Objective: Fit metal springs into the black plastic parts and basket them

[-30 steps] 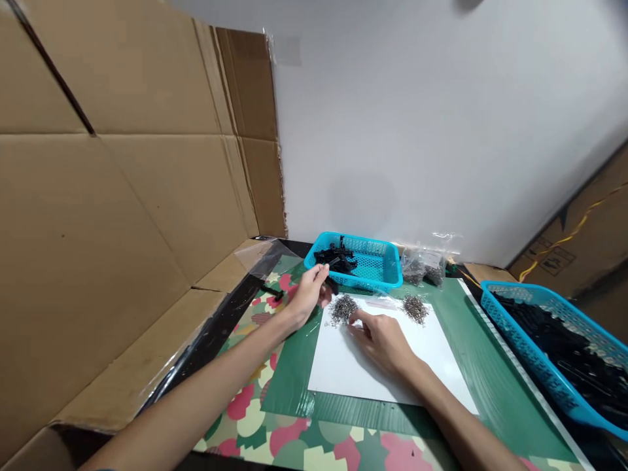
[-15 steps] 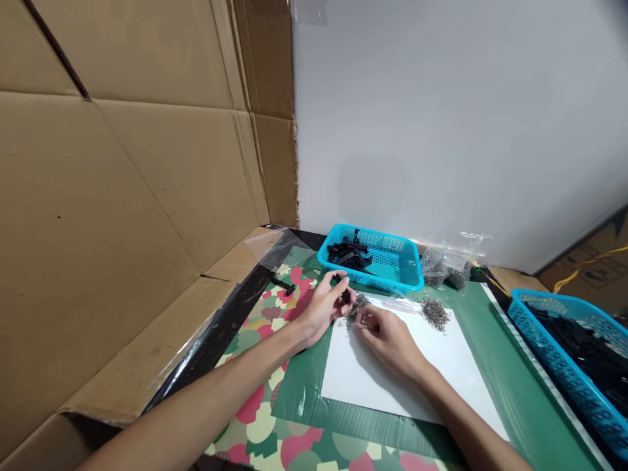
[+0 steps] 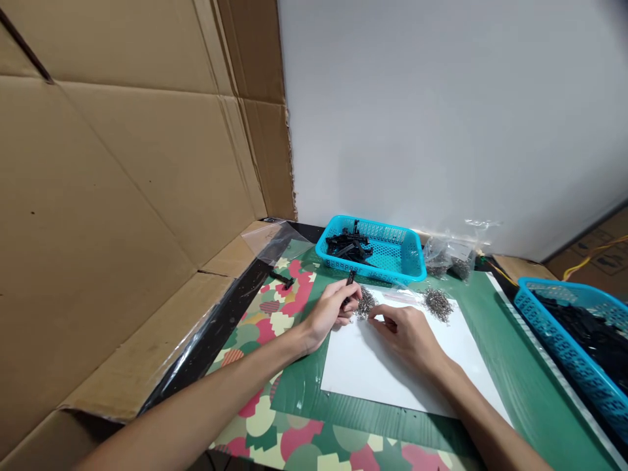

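At the frame's left, cardboard panels (image 3: 122,183) wall the bench. Just left of center, the left hand (image 3: 330,313) pinches a small black part (image 3: 350,281), its long axis upright, tip toward the near blue basket (image 3: 412,258). The heap of small metal pieces (image 3: 366,302) lies between the hands, touching the right hand's (image 3: 408,332) narrowed fingertips (image 3: 373,315); whether they grip one, I cannot tell.

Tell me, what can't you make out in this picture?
- Head view: the small metal parts are too tiny to identify.
- Right hand fingertips curl under, hiding any grip.
- Black piece is mostly covered by the left hand.
- Right blue basket is cut off by the edge.
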Motion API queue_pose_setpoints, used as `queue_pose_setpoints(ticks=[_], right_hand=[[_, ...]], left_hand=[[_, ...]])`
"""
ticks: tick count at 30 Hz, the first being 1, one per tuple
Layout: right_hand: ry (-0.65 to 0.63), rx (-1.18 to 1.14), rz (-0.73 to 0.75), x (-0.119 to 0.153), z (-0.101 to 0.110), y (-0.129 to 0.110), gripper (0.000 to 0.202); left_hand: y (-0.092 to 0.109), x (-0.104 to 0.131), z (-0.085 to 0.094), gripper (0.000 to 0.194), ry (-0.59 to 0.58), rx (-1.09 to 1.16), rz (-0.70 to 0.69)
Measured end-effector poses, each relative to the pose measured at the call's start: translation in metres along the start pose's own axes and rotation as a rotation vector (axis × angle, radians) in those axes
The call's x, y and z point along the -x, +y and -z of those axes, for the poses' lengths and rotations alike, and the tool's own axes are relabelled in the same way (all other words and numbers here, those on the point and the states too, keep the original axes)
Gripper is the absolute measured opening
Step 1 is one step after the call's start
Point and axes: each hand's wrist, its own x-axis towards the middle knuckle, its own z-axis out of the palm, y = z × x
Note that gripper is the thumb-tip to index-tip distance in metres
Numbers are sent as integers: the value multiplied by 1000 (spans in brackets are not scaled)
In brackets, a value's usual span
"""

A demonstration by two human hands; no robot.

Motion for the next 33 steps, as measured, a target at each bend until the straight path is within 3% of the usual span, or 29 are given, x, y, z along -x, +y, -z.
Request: queue_pose_setpoints(ticks=[5,9,12,16,19,25,33], right_hand=[[-26,40,35,1,8,5,22],[93,-104,29,0,20,5,24],[138,-268,29,2,25,0,27],[33,-487,26,4,22,-7,21],[-4,-566,18,4,16,-8,21],[38,-513,13,2,11,-7,22],[190,-220,121,8,10,-9,17]], left_hand=[[2,-2,3,33,80,-25,-22],[2,0,1,32,86,-113,-17],[-1,3,-3,37,-9,-191,0],[-5,7,-5,43,-186,-141,50],[-7,10,-6,41,-240,-106,66],[-7,11,-5,38,-267,-116,103],[-6,9,-6,33,-196,-120,92]])
